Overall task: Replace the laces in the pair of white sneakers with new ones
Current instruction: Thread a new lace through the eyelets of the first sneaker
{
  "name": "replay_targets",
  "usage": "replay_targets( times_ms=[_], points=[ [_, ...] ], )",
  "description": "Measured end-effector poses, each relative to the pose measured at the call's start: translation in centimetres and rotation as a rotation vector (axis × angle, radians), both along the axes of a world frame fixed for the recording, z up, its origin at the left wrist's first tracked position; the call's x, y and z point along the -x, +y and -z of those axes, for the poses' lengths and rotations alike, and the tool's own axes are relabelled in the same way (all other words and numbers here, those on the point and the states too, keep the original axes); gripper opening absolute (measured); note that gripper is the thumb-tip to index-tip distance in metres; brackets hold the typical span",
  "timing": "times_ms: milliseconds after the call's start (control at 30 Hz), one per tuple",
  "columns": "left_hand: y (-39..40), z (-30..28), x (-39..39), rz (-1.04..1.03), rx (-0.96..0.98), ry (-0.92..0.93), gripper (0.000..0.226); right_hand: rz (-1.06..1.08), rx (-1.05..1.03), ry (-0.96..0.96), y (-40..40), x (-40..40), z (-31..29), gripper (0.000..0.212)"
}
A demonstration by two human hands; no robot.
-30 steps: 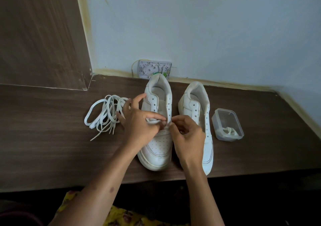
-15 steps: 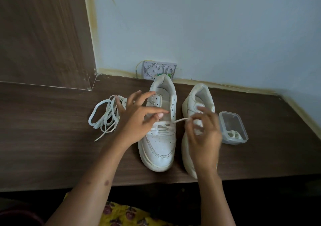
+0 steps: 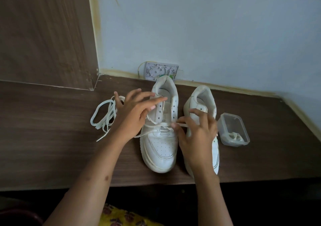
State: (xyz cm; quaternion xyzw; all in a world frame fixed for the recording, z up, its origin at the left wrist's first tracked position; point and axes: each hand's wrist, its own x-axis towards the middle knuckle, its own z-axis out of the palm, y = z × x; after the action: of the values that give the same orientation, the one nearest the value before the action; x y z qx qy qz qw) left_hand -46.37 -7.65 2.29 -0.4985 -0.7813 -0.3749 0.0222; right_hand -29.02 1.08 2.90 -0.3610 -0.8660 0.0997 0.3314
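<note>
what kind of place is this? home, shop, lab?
Most likely a home, though that is a guess. A wood-grain shelf or desk meets a plain painted wall with a rough, stained edge. On it sit worn white sneakers and a small plastic food container. No shop fittings show.

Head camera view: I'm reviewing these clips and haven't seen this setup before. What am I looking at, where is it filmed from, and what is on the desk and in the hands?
There is no machine here: a person works with two bare hands, filmed by a camera worn on their head, looking forward and down. On the wooden desk stand two white sneakers. The left sneaker has a lace threaded through its lowest eyelets; the right sneaker shows none. The right hand pinches one end of that lace beside the eyelets. The left hand reaches over the shoe with fingers spread; whether it grips the other lace end is unclear. A loose bundle of laces lies to the left, and a clear plastic container sits on the right.
</note>
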Motion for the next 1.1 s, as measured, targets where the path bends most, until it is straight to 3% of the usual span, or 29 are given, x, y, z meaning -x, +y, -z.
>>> replay_targets(
  times_ms=[133,333,433,600,733,833,1000,1100],
  points=[
    [0.1,0.0,0.1,-0.007,0.027,0.020,0.071,0.097,-0.047,0.140,0.4,-0.3,-0.4,0.005],
    [0.2,-0.1,0.0,0.008,0.015,-0.013,0.070,0.611,-0.036,0.573,2.4,-2.7,-1.4,0.008],
    [0.2,-0.2,-0.2,0.035,-0.018,-0.066,0.050,0.517,-0.004,0.446,1.4,-2.1,-1.7,0.016],
    [0.1,-0.5,-0.6,0.036,-0.044,-0.102,0.027,0.012,0.004,0.003,-0.2,0.1,-0.3,0.017],
    [0.4,-0.7,-1.1,-0.010,-0.065,-0.087,0.027,-0.022,-0.017,0.006,-0.1,0.3,0.3,0.009],
    [0.7,-0.8,-1.4,-0.050,-0.071,-0.076,0.025,0.106,-0.067,0.084,0.4,0.2,-0.2,0.006],
    [0.9,-0.8,-1.3,-0.063,-0.069,-0.099,0.023,0.721,-0.038,0.471,2.6,-2.9,-1.4,0.010],
    [0.9,-0.8,-1.4,-0.058,-0.067,-0.102,0.024,0.692,0.055,0.401,2.3,-3.1,-1.4,0.017]
  ],
)
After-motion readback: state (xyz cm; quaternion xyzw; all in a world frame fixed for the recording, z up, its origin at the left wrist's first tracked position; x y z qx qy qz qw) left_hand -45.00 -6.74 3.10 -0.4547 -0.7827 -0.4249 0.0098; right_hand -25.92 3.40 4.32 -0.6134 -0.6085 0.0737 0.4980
